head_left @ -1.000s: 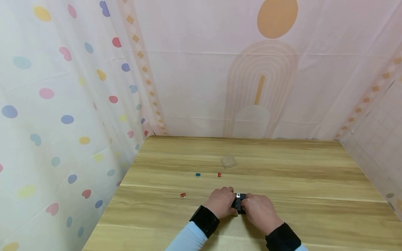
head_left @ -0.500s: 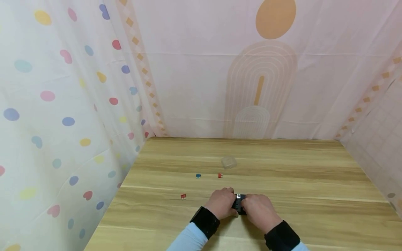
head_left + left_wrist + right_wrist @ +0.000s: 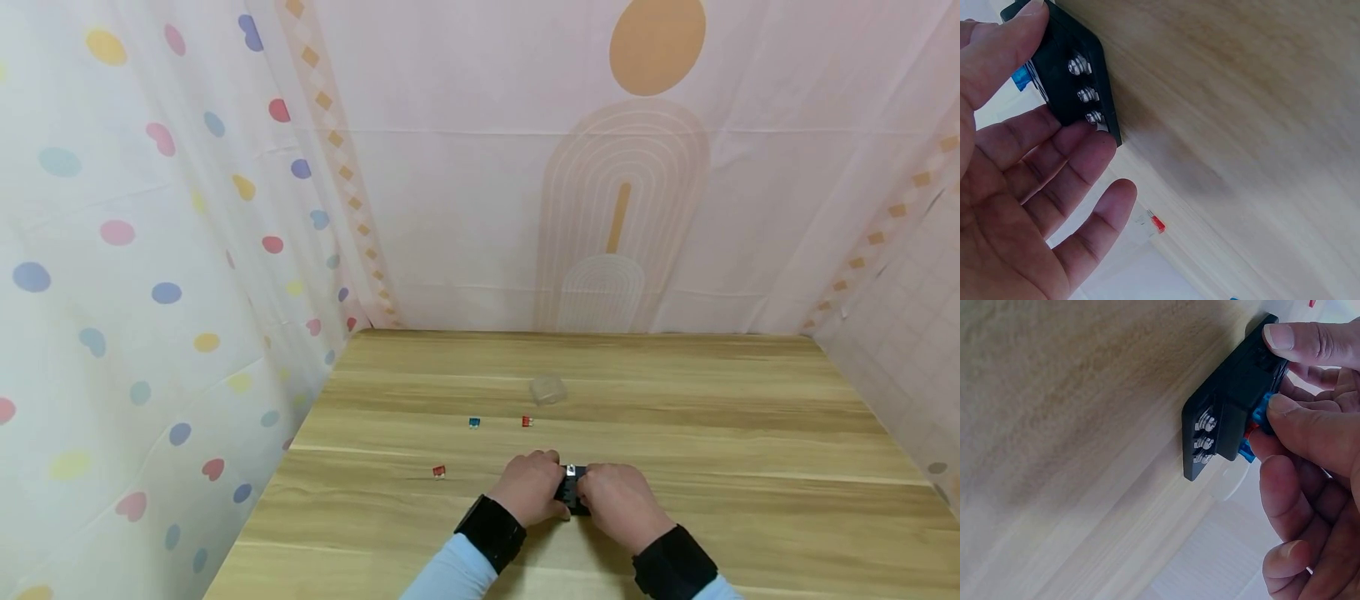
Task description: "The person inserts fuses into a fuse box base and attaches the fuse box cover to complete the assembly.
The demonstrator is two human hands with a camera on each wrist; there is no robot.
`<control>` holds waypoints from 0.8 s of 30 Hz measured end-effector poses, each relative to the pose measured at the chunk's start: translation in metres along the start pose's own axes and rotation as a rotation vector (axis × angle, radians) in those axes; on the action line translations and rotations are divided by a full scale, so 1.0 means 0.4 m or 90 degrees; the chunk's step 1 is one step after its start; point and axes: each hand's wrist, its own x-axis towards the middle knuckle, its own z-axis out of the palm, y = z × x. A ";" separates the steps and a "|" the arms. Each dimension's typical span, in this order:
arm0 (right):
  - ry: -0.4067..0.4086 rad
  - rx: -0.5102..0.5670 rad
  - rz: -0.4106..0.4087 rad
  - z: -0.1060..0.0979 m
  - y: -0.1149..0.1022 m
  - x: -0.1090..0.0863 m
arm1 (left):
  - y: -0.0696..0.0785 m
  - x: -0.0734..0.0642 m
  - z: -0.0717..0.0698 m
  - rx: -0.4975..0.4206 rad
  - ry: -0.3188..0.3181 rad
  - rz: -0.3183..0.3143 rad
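Note:
A black fuse block (image 3: 571,493) lies between my hands near the front of the table. My left hand (image 3: 527,486) grips it by the left end, thumb and fingers on opposite sides. Screw terminals (image 3: 1087,94) line its edge. In the right wrist view, my right hand (image 3: 1310,434) pinches a blue blade fuse (image 3: 1261,411) between thumb and forefinger, right at the block's top face. Beside it in the block sit a red fuse (image 3: 1249,429) and another blue fuse (image 3: 1246,451), both partly hidden by my fingers.
On the wooden table (image 3: 712,417), a blue fuse (image 3: 474,423) and a red fuse (image 3: 527,422) lie beyond my hands. Another red fuse (image 3: 438,472) is off to the left. A clear plastic cover (image 3: 547,389) rests farther back. Curtains (image 3: 465,208) hang behind and beside the table.

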 end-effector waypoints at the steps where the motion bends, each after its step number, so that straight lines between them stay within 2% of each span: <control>1: -0.002 0.004 0.001 0.000 0.000 0.000 | 0.000 0.000 0.000 0.000 0.000 0.000; 18: 0.014 0.015 -0.017 0.009 0.006 0.003 | -0.005 0.005 0.006 -0.006 0.011 0.010; 24: 0.023 0.000 -0.022 0.014 0.005 0.003 | -0.004 0.006 0.004 0.005 0.011 0.011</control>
